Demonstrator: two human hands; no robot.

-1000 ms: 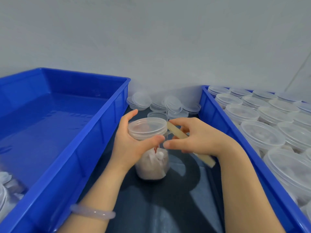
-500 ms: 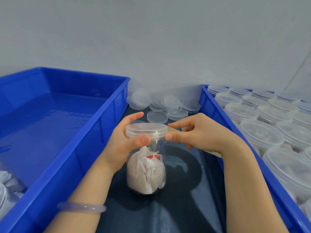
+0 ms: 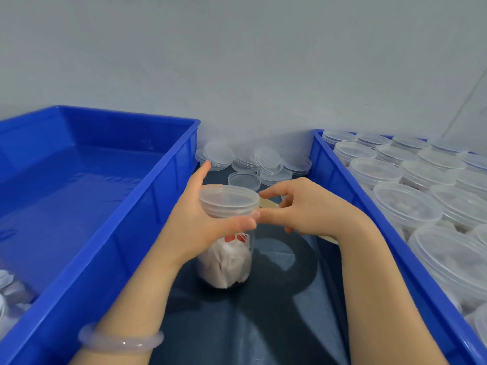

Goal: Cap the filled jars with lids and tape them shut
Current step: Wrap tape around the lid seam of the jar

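Observation:
A clear plastic jar (image 3: 226, 262) holding white tea bags stands upright on the dark table between two blue bins. A clear lid (image 3: 228, 200) sits on its mouth. My left hand (image 3: 195, 219) grips the jar just under the lid, thumb across the front. My right hand (image 3: 303, 206) pinches a beige strip of tape (image 3: 268, 202) against the lid's right side. The tape's far end runs out from under my right wrist. Loose clear lids (image 3: 253, 164) lie piled at the back against the wall.
A large blue bin (image 3: 100, 212) on the left holds capped jars (image 3: 10, 293) at its near corner. A second blue bin (image 3: 340, 177) on the right is packed with several filled jars (image 3: 405, 204). A grey wall rises close behind.
The jar went from tilted to upright on the table. My right hand moved the tape strip in against the lid's side, and my left hand shifted its grip round the jar's neck.

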